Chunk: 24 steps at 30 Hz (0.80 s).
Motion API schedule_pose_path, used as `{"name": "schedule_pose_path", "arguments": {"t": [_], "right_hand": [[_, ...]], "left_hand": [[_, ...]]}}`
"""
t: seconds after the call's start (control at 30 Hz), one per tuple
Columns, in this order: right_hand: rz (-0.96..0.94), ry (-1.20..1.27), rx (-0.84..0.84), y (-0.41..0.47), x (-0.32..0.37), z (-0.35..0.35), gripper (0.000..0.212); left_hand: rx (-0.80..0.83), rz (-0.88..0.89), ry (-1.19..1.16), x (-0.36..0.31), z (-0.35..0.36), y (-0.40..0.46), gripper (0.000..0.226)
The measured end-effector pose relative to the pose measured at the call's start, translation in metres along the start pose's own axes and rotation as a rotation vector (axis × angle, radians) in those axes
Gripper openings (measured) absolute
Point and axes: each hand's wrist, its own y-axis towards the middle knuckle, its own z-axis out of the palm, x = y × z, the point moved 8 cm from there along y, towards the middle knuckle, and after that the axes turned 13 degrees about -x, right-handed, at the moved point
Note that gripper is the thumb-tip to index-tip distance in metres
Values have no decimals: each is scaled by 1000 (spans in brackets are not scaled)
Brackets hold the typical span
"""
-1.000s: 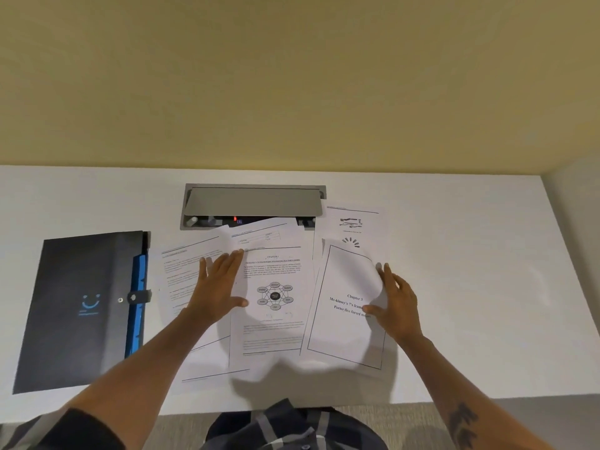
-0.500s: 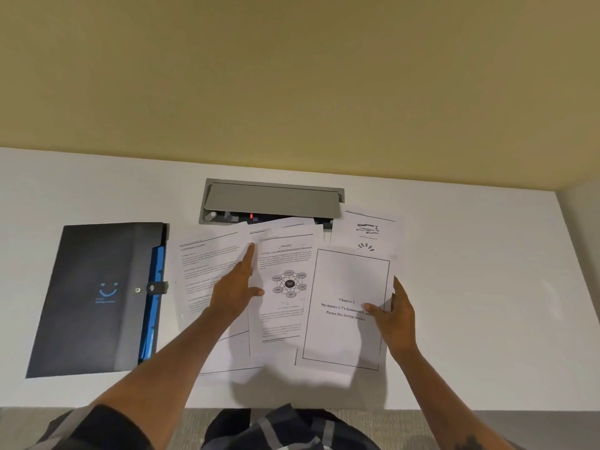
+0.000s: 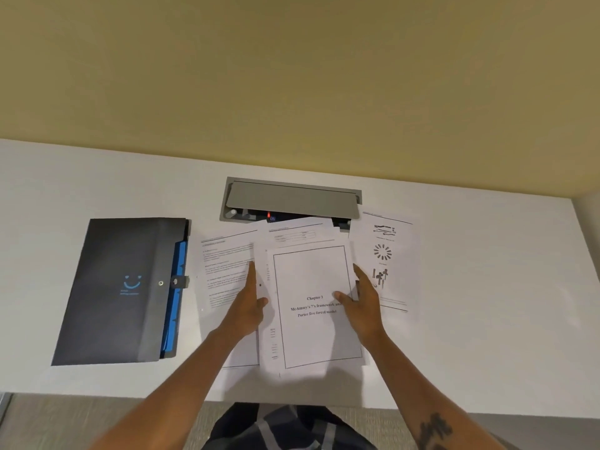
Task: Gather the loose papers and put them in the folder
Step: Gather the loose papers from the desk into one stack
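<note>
Printed sheets: thin, limp, slick on one another; best squared by the long edges. Left hand (image 3: 248, 306) and right hand (image 3: 363, 303) press flat against either side of the title page (image 3: 316, 336), thumbs on top, seemingly pinching a small stack. Text sheet (image 3: 224, 271) lies left, diagram sheet (image 3: 384, 254) right. Dark folder (image 3: 120, 287) lies closed, well left. White worktop (image 3: 487, 303) offers open room right; its near edge sits close.
</note>
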Motion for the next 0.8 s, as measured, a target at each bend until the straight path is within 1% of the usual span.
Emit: {"name": "schedule_pose_path", "arguments": {"t": [0.1, 0.17, 0.33, 0.4, 0.5, 0.6, 0.67, 0.73, 0.8], "right_hand": [[29, -20, 37, -13, -6, 20, 81], [37, -38, 60, -19, -9, 33, 83], [20, -73, 98, -26, -11, 53, 88], [-16, -133, 74, -21, -9, 48, 86], [-127, -224, -48, 5, 3, 15, 78], [-183, -440, -137, 53, 14, -29, 78], [-227, -606, -132, 90, 25, -55, 84], [-272, -757, -77, 124, 37, -72, 94], [-319, -858, -33, 152, 47, -85, 113]], "left_hand": [[27, -24, 1, 6, 2, -12, 89], [22, -16, -61, 5, 1, -17, 80], [-86, -149, -157, 18, -7, -20, 46], [-137, -228, -182, 25, -9, -20, 32], [-191, -305, -204, 30, -10, -22, 15], [-232, -326, -191, 30, -12, -27, 12], [-243, -343, -197, 32, -11, -30, 14], [-246, -369, -222, 34, -9, -34, 18], [-252, -397, -268, 35, -6, -39, 23]]}}
